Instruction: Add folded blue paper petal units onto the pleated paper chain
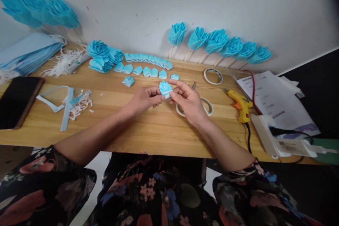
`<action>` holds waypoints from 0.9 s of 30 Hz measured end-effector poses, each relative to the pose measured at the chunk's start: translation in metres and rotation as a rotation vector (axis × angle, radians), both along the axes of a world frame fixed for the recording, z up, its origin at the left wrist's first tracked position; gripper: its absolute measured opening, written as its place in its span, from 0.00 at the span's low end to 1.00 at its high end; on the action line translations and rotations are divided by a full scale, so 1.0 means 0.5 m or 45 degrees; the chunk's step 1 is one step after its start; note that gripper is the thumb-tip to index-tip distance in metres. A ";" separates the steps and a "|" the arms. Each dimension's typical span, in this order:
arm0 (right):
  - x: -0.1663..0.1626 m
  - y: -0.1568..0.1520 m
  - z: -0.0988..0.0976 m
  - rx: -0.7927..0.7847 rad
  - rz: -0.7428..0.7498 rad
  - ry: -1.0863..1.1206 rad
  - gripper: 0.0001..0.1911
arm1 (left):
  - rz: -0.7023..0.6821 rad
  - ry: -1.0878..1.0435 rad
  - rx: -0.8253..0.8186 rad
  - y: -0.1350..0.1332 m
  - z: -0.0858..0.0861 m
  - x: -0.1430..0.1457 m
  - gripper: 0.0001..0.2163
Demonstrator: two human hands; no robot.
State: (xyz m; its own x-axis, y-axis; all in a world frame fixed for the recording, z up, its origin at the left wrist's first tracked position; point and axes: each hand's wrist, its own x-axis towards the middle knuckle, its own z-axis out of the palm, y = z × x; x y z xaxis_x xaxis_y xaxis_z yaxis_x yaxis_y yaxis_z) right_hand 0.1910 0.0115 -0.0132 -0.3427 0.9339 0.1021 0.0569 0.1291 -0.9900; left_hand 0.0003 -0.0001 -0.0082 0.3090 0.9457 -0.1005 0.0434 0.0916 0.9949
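Left hand (146, 99) and right hand (188, 101) finger-pinched a folded blue piece (164, 87) (white strip (167, 94) showing). Uneven tugging risked opening its folds.

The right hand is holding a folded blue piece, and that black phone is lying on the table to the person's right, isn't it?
Not quite: the head view shows the black phone lying on the table to the person's left. The right hand is indeed holding a folded blue piece.
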 end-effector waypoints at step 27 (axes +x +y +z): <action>0.060 0.044 0.018 0.245 -0.072 -0.279 0.19 | 0.128 -0.077 -0.080 0.005 -0.008 -0.014 0.15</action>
State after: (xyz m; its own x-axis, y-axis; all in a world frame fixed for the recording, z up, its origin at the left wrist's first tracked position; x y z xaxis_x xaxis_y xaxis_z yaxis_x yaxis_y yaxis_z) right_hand 0.2212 0.0335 -0.0043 -0.3241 0.9228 0.2085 0.2788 0.3038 -0.9110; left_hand -0.0065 0.0022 -0.0121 0.2203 0.9646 -0.1451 -0.0287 0.1551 0.9875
